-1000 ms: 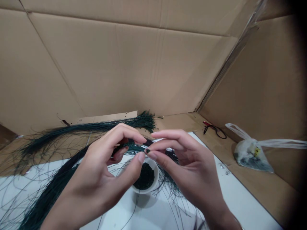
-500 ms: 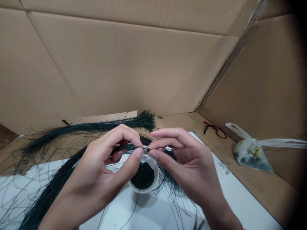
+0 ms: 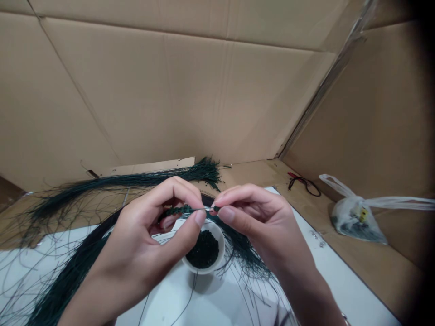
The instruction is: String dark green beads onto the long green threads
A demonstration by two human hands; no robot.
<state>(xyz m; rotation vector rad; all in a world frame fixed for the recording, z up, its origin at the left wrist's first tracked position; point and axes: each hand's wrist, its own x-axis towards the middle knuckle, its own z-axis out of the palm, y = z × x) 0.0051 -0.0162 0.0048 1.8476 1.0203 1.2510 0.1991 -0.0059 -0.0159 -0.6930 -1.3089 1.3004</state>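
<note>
My left hand (image 3: 149, 244) pinches a thin dark green wire (image 3: 190, 210) between thumb and forefinger; several small dark beads sit threaded on it. My right hand (image 3: 258, 222) pinches a small dark bead (image 3: 215, 208) at the wire's tip, thumb and forefinger pressed together. Both hands hover just above a small white cup (image 3: 219, 253) filled with dark beads (image 3: 204, 250). The cup stands on a white table (image 3: 340, 280).
Long bundles of dark green wire (image 3: 112, 182) lie across the table and curve under my hands. Cardboard walls (image 3: 204, 99) enclose the back and right. A knotted plastic bag (image 3: 356, 217) and a black and red cord (image 3: 304, 183) lie on the cardboard at right.
My right fingers have closed into a tighter pinch and shifted slightly right, with the bead now on the wire's tip. The left hand has barely moved.
</note>
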